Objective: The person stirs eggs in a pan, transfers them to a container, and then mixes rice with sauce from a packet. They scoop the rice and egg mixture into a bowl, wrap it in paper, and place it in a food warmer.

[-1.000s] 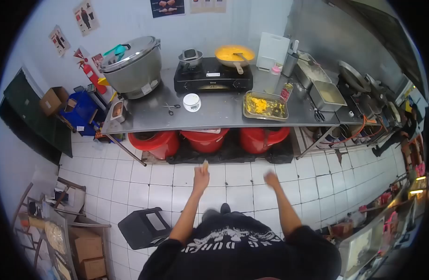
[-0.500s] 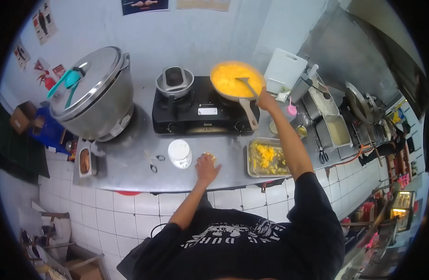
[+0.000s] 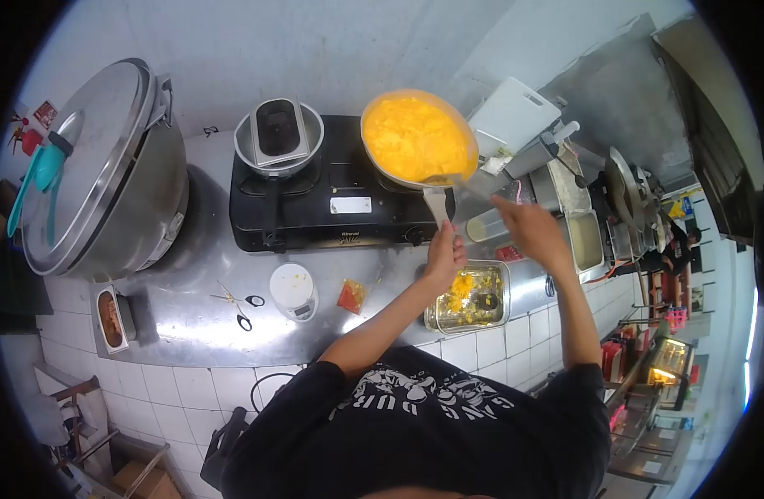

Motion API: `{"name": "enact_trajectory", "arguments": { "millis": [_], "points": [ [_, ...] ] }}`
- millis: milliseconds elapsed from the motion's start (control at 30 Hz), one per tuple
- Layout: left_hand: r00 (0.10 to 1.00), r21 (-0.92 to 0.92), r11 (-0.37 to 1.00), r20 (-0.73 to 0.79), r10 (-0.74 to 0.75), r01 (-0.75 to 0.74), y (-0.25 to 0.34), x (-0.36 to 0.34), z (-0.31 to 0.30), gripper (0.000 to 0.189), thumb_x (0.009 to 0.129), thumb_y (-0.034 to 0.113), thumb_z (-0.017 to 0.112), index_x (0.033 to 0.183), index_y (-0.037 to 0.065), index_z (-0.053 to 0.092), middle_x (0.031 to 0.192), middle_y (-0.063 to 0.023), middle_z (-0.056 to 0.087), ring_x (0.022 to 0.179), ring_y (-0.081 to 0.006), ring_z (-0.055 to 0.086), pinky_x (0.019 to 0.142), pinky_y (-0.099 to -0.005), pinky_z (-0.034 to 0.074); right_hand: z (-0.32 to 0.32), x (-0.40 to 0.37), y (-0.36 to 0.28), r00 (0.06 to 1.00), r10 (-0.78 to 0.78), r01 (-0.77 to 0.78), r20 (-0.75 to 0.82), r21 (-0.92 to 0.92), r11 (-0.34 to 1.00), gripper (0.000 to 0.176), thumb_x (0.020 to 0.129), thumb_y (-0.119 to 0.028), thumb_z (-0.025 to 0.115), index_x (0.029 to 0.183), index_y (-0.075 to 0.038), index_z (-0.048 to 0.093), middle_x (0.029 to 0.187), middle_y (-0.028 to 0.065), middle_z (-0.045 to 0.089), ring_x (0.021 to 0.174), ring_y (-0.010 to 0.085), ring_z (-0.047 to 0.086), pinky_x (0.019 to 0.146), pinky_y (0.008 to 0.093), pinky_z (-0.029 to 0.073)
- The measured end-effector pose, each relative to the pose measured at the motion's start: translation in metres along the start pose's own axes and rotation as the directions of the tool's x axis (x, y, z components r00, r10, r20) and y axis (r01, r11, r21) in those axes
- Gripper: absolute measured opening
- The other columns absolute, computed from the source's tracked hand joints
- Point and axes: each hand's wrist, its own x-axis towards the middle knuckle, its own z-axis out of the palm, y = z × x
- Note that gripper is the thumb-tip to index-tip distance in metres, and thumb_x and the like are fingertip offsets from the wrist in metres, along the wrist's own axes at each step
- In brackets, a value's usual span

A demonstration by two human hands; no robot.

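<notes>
On the right burner of the black gas stove (image 3: pixel 315 218) sits a frying pan (image 3: pixel 371 158) full of soft yellow food that looks like egg (image 3: pixel 415 133). My left hand (image 3: pixel 446 262) is closed around the pan's handle (image 3: pixel 437 208). My right hand (image 3: pixel 536 237) grips a spatula (image 3: pixel 473 188), whose blade lies in the food at the pan's near edge. Below my hands stands a clear rectangular container (image 3: pixel 502 312) with yellow scraps inside. A small packet (image 3: pixel 352 295) with orange-red contents lies left of my left forearm, beside a white kitchen scale (image 3: pixel 292 293).
A steel bowl with a metal tin (image 3: pixel 280 133) sits on the left burner. The large lidded pot (image 3: pixel 140 183) fills the left side. Scissors (image 3: pixel 243 309) and a small metal tray (image 3: pixel 111 318) lie along the front. A white cutting board (image 3: pixel 515 116) leans behind the pan.
My left hand has left the packet on the table and taken hold of the pan handle. My right hand, with the spatula, has moved toward me, bringing the blade to the pan's near edge.
</notes>
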Motion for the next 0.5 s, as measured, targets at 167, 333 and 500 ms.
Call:
{"name": "enact_trajectory", "arguments": {
  "millis": [167,333,500],
  "points": [
    [0.995,0.027,0.999,-0.102,0.025,-0.022,0.000,0.004,0.017,0.029,0.098,0.044,0.043,0.102,0.015,0.043,0.067,0.0052,0.040,0.050,-0.0031,0.032,0.044,-0.0187,0.023,0.058,0.017,-0.023,0.996,0.075,-0.070,0.056,-0.092,0.993,0.039,0.089,-0.018,0.052,0.127,-0.012,0.053,0.076,0.0176,0.064,0.070,0.0358,0.063,0.060,0.0461,0.049],
    [0.993,0.109,0.993,-0.103,0.064,-0.053,-0.004,0.002,0.015,0.031,0.098,0.045,0.041,0.101,0.015,0.042,0.066,0.0054,0.037,0.051,-0.0027,0.030,0.043,-0.0180,0.022,0.096,0.051,-0.033,0.994,0.061,-0.069,-0.090,-0.083,0.994,0.050,0.084,-0.011,0.052,0.133,-0.010,0.043,0.073,0.0195,0.062,0.067,0.0373,0.063,0.058,0.0472,0.050],
    [0.993,0.099,0.994,-0.103,0.055,-0.045,-0.003,-0.003,0.015,0.029,0.098,0.044,0.044,0.100,0.014,0.042,0.067,0.0049,0.037,0.050,-0.0027,0.029,0.042,-0.0179,0.022,0.091,0.108,-0.016,0.990,0.067,-0.078,-0.123,-0.093,0.993,0.047,0.084,-0.009,0.050,0.131,-0.010,0.046,0.078,0.0184,0.064,0.072,0.0371,0.064,0.063,0.0490,0.051]
  ]
}}
